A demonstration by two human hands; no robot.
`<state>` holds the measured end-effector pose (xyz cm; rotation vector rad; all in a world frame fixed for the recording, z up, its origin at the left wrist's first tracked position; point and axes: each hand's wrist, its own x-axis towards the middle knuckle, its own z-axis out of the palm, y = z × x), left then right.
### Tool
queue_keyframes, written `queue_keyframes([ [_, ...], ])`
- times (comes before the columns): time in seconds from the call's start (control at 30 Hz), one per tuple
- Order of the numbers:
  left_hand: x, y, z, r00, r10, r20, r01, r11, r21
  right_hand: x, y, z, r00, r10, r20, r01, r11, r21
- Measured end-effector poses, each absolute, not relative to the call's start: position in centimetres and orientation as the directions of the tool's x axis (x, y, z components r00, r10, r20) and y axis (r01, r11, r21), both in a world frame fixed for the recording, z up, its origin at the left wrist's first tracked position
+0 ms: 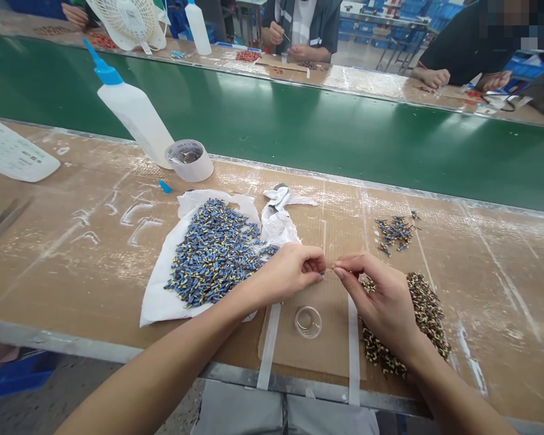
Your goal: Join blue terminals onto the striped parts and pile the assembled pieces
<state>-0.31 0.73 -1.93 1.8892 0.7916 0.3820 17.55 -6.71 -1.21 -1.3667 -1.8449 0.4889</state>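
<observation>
1. The counter (95,266) is brown, cardboard-covered, streaked with white smears and taped with white strips near its front edge.
2. A white plastic sheet (161,296) lies on it, heaped with small blue parts (213,254).
3. A squeeze bottle (133,112) with a blue nozzle leans by a roll of tape (190,160); a blue cap (165,186) lies just in front.
4. A small clear cup (307,321) stands near the front edge.
5. A dark speckled pile (428,314) lies to the right, with a smaller blue cluster (395,232) behind it.
6. A printed white card (13,156) lies at far left.
</observation>
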Motion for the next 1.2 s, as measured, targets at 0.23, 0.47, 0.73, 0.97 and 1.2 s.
queue_keyframes([
  [0.23,-0.4,0.8,-1.9,0.740,0.667,-0.093,0.357,-0.272,0.893,18.7,-6.9,-0.4,0.062,0.959,0.277,0.504,0.210,-0.838],
  [0.47,-0.4,0.8,-1.7,0.744,0.662,-0.092,0.342,-0.259,0.903,18.0,-7.3,1.1,-0.443,0.887,0.129,0.348,0.303,-0.887],
  [0.73,-0.3,1.1,-1.5,0.730,0.669,-0.140,0.376,-0.221,0.900,19.3,-6.3,1.5,-0.450,0.891,0.065,0.466,0.297,-0.833],
  [0.97,-0.1,1.1,-1.4,0.712,0.686,-0.147,0.416,-0.243,0.876,28.8,-4.8,0.4,0.010,0.994,-0.110,0.789,-0.076,-0.610],
  [1.2,-0.1,1.2,-1.4,0.708,0.691,-0.147,0.416,-0.240,0.877,27.4,-5.1,0.3,-0.144,0.963,-0.226,0.779,-0.030,-0.626],
])
